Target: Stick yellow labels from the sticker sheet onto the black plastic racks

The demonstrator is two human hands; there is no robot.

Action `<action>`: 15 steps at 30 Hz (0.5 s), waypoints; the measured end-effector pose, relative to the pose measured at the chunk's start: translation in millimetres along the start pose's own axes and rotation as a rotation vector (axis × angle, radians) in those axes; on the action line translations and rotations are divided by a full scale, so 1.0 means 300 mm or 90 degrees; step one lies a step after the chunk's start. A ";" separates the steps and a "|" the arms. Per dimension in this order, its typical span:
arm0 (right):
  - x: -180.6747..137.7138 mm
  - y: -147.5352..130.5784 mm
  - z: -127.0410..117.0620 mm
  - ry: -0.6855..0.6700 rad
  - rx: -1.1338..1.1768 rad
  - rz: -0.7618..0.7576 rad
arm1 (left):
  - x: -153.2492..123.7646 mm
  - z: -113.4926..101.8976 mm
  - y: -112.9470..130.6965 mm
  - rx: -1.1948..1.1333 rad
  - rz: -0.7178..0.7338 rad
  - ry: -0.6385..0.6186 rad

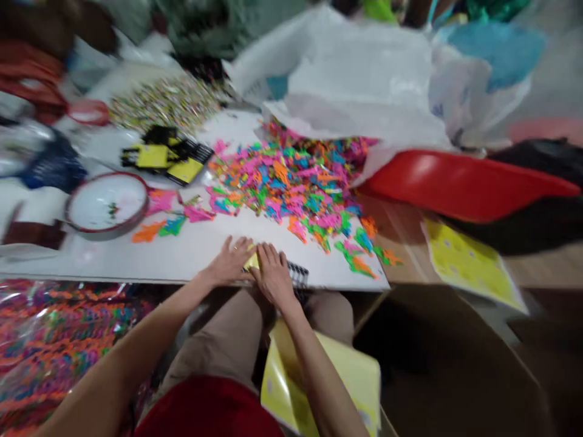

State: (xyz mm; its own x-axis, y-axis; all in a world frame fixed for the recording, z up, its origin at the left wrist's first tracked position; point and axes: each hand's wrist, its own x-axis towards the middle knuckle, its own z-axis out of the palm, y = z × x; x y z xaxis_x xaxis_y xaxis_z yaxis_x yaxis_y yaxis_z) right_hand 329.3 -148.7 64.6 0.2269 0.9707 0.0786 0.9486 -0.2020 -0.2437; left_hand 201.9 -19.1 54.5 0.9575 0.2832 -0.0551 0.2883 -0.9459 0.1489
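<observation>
My left hand (231, 260) lies flat, fingers spread, on a yellow card (252, 261) at the near edge of the white board (191, 252). My right hand (273, 276) presses flat beside it, touching it, fingers loose and not curled around anything, over the same card and the black comb strip (298, 273) poking out at its right. Just beyond the card the heap of bright plastic pieces (291, 182) spreads pink, orange, green and blue over the board. Left of the heap sits a white bowl (107, 203) with a red rim, and behind it a stack of yellow and black cards (166, 159). Right of the heap there's a red tub (460, 182). Below the card, across my lap, rests a yellow sheet (319, 382).
</observation>
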 end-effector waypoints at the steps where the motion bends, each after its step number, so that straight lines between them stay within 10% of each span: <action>1: -0.003 0.006 0.008 0.002 -0.019 -0.012 | 0.001 0.002 0.001 -0.001 0.019 -0.003; 9: -0.099 0.144 0.027 0.059 -0.153 -0.169 | 0.008 -0.017 -0.018 0.036 0.074 0.041; 15: -0.371 0.296 -0.205 0.163 -0.123 0.066 | -0.107 -0.308 -0.106 -0.002 -0.085 0.192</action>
State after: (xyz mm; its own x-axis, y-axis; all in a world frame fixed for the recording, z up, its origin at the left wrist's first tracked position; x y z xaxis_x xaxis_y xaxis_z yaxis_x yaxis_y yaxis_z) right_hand 401.8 -282.5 93.7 0.3492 0.8846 0.3090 0.9363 -0.3429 -0.0765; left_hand 162.8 16.6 142.8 0.8708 0.4391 0.2211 0.4107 -0.8970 0.1638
